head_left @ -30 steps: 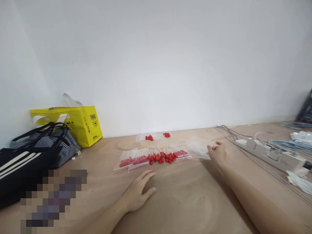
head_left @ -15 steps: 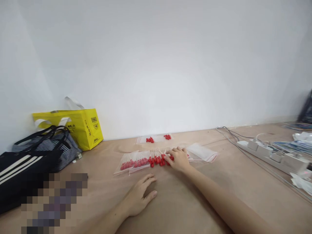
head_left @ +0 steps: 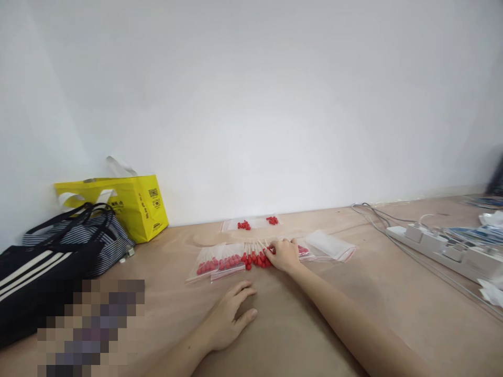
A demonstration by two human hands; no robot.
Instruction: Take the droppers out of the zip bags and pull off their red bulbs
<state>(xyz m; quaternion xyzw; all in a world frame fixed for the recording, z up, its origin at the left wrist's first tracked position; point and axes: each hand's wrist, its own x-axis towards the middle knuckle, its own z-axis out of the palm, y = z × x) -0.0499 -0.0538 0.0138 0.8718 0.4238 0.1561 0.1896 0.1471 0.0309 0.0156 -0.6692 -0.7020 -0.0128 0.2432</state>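
Several pale sticks with red bulbous tips (head_left: 249,259), like large matches, lie in a fanned row on the brown table. My right hand (head_left: 285,255) is over the right end of this row, fingers bent and closed on a red-tipped stick that is mostly hidden. Clear zip bags with more such sticks lie to either side: one on the left (head_left: 228,262), and another, partly behind my hand, showing red tips (head_left: 302,250). My left hand (head_left: 227,317) rests on the table nearer to me, fingers apart, holding nothing.
Near the wall lies a clear bag with two red clusters (head_left: 244,225). A clear bag (head_left: 328,245) lies flat right of my hand. At left stand a yellow bag (head_left: 151,209) and a dark striped bag (head_left: 90,246); at right, a power strip (head_left: 428,248) with cables.
My right hand has drawn its fingers together and shifted slightly left, uncovering red tips in the bag behind it. My left hand stays where it was on the table.
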